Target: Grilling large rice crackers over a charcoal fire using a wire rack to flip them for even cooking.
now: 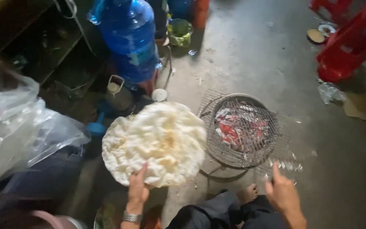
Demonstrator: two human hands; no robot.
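My left hand (137,190), with a metal watch at the wrist, grips the near edge of a large, round, puffed white rice cracker (155,142) and holds it up flat, left of the stove. My right hand (281,191) hovers near the front right edge of a wire grill rack (250,127), fingers slightly curled, holding nothing. The rack lies on a round charcoal stove (234,159) with glowing red and grey coals (236,127). My foot (248,193) and dark trousers show at the bottom.
A big blue water jug (128,38) stands at the back left, with a small can (117,95) beside it. Clear plastic bags (18,127) lie on the left. Red plastic stools (352,38) stand at the top right. The floor is grey concrete with scattered litter.
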